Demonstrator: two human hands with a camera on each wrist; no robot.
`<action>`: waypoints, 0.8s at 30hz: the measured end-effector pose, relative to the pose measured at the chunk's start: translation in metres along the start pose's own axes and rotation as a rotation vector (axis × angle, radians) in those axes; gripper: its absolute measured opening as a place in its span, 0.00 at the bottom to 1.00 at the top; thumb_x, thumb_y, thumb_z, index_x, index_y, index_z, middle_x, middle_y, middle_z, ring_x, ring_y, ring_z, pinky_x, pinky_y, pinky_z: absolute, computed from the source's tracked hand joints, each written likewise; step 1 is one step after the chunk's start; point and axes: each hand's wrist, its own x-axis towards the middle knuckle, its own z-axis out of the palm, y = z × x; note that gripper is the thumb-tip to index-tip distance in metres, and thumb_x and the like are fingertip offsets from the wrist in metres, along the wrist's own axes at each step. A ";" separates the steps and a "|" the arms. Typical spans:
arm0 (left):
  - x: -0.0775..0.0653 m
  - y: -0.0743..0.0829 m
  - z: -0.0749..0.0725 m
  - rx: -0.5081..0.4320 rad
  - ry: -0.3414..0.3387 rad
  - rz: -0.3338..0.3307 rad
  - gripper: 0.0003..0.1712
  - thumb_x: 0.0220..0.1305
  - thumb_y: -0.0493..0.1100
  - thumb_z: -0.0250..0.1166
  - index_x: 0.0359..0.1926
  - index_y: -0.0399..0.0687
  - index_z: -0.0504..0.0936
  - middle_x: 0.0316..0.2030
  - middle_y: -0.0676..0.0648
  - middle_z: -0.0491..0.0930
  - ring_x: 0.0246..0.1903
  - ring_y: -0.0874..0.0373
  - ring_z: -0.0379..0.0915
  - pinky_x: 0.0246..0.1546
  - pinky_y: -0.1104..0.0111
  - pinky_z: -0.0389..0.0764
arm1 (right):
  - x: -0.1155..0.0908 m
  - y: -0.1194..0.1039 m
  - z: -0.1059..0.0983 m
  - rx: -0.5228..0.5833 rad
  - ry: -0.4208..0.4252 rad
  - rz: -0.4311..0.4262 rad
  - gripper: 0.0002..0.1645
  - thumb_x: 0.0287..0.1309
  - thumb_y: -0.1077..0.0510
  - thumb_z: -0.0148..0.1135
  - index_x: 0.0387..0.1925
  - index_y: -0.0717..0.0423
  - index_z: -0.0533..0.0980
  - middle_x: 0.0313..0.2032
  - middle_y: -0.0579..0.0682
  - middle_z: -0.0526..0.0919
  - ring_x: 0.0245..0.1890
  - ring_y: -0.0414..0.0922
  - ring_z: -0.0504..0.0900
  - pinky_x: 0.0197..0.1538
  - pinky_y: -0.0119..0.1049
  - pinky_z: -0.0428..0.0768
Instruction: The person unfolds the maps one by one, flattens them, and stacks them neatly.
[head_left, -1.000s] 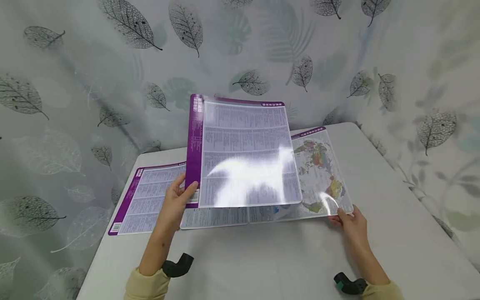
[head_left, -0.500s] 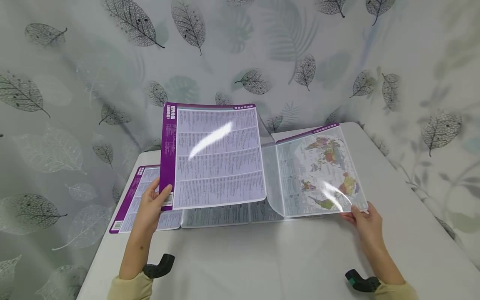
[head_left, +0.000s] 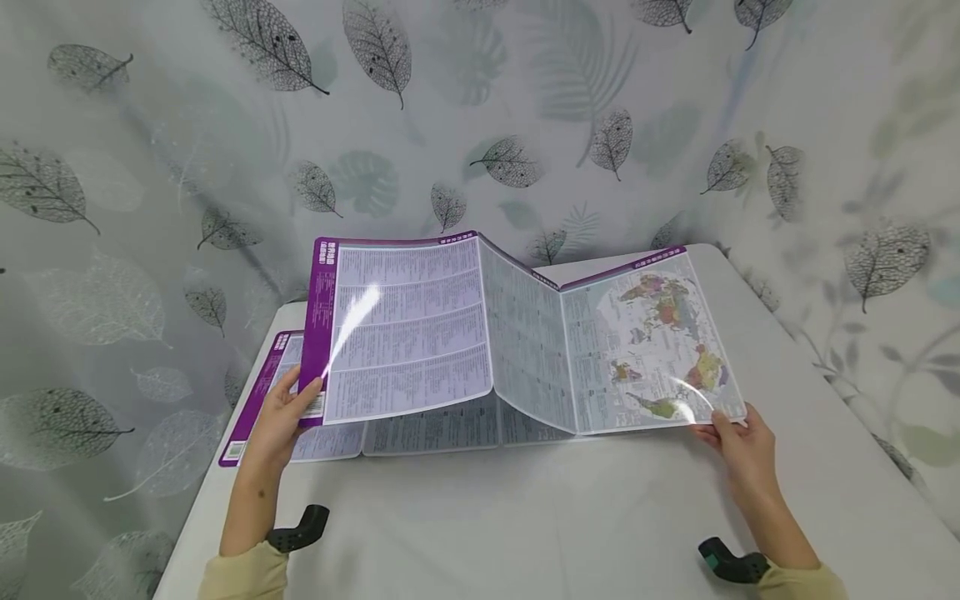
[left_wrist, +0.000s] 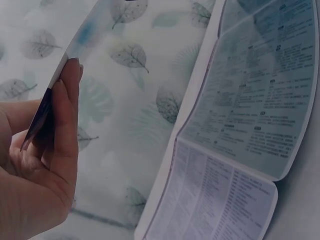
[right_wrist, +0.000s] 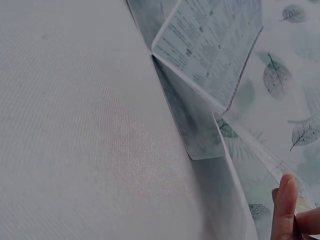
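A folding laminated world map chart [head_left: 525, 333] with a purple left border spans between my hands, raised over the white table. My left hand [head_left: 276, 421] pinches its lower left edge, thumb on the front. At its lower right corner my right hand [head_left: 741, 450] pinches the panel printed with a coloured world map. The fold between the panels sags back in a shallow angle. Underneath lies a second chart [head_left: 431, 433] of the same look, spread flat and partly covered. In the left wrist view, fingers [left_wrist: 65, 115] hold the sheet edge-on.
The white table [head_left: 480, 525] reaches forward to a leaf-patterned curtain [head_left: 450, 108] standing close behind it and along the sides. A black wrist mount [head_left: 300, 529] sits on the left wrist, and another mount [head_left: 731, 562] on the right.
My left hand has moved left and down with its panel, and my right hand slightly right. The chart has opened out, so its middle text panel now shows.
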 end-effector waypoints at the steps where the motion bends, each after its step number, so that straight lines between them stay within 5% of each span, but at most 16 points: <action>1: 0.001 -0.001 -0.003 0.009 0.003 -0.013 0.26 0.70 0.44 0.54 0.65 0.46 0.59 0.34 0.56 0.83 0.33 0.61 0.81 0.32 0.69 0.80 | 0.000 0.000 0.000 -0.012 0.003 0.002 0.09 0.67 0.66 0.47 0.47 0.56 0.64 0.25 0.43 0.80 0.24 0.36 0.82 0.32 0.27 0.79; 7: 0.007 -0.009 -0.019 0.139 0.063 -0.082 0.37 0.70 0.46 0.54 0.71 0.39 0.47 0.32 0.58 0.81 0.31 0.63 0.80 0.32 0.70 0.80 | 0.000 -0.002 -0.002 -0.030 0.017 0.001 0.08 0.67 0.65 0.47 0.47 0.56 0.64 0.25 0.43 0.81 0.24 0.36 0.82 0.32 0.27 0.79; 12: 0.011 -0.019 -0.032 0.386 0.155 -0.102 0.39 0.71 0.50 0.51 0.72 0.37 0.44 0.43 0.39 0.76 0.30 0.65 0.75 0.33 0.72 0.77 | 0.000 -0.003 -0.002 -0.049 0.017 -0.002 0.08 0.68 0.64 0.47 0.46 0.55 0.64 0.25 0.42 0.80 0.24 0.36 0.82 0.32 0.27 0.79; 17: 0.015 -0.031 -0.042 0.560 0.224 -0.073 0.36 0.72 0.49 0.48 0.71 0.34 0.47 0.60 0.26 0.60 0.46 0.45 0.72 0.49 0.58 0.73 | 0.001 -0.003 0.000 -0.052 0.022 -0.013 0.08 0.67 0.65 0.47 0.46 0.56 0.65 0.24 0.43 0.80 0.23 0.36 0.82 0.32 0.27 0.79; 20: 0.018 -0.038 -0.047 0.663 0.277 -0.035 0.34 0.72 0.47 0.49 0.69 0.30 0.51 0.58 0.23 0.62 0.50 0.33 0.68 0.51 0.47 0.69 | 0.002 -0.003 0.002 -0.038 0.025 -0.022 0.08 0.67 0.66 0.47 0.47 0.58 0.64 0.23 0.43 0.80 0.22 0.35 0.81 0.32 0.27 0.79; 24: 0.023 -0.048 -0.052 0.786 0.347 0.029 0.30 0.70 0.43 0.52 0.65 0.27 0.59 0.51 0.22 0.69 0.48 0.30 0.69 0.47 0.44 0.70 | 0.002 -0.004 0.003 -0.048 0.029 -0.029 0.09 0.67 0.66 0.46 0.48 0.63 0.63 0.22 0.44 0.80 0.22 0.35 0.81 0.31 0.26 0.79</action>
